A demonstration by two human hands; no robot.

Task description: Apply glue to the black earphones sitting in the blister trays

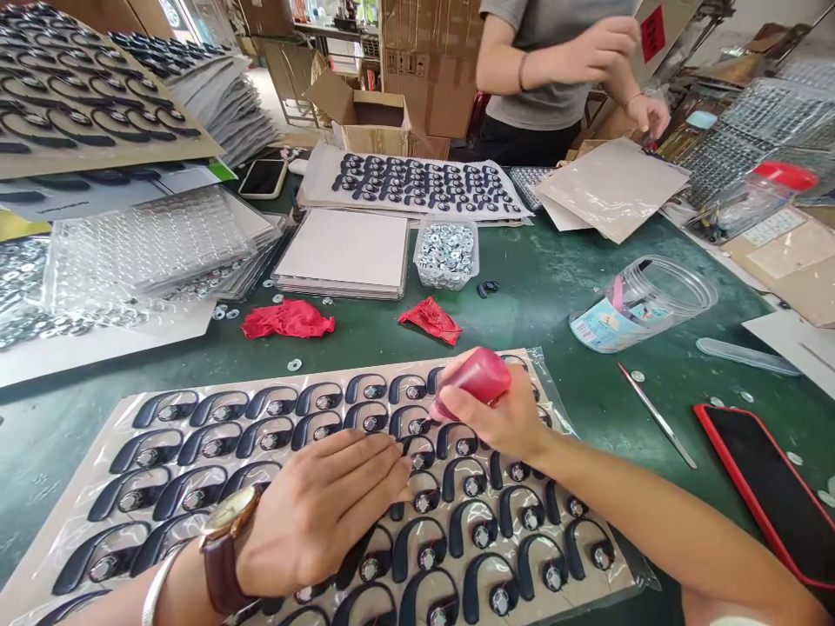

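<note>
"Right hand point(505, 422) first: what does it hold?"

"From my remote seat, I have it wrapped around a red squeeze bottle point(481, 376), the narrow tip angled down among black curved pieces point(456, 530) in the far rows."

"And the left hand point(332, 504)?"

"Palm down, fingers together, it lies flat across those same pieces. I see nothing in its grasp, though I cannot tell what the palm covers."

"Where are the pieces?"

"Ranked in rows on a cardboard sheet point(121, 426) at the near side of the green table point(535, 261), round silver parts point(481, 535) within their curves."

"What surrounds them?"

"Beyond the sheet I see two crumpled red scraps point(287, 319) and a clear tub of metal washers point(447, 248); to the right, a slim metal tool point(656, 413) near a red-cased phone point(773, 496). Across the table stands a person in a grey shirt point(541, 109)."
</note>
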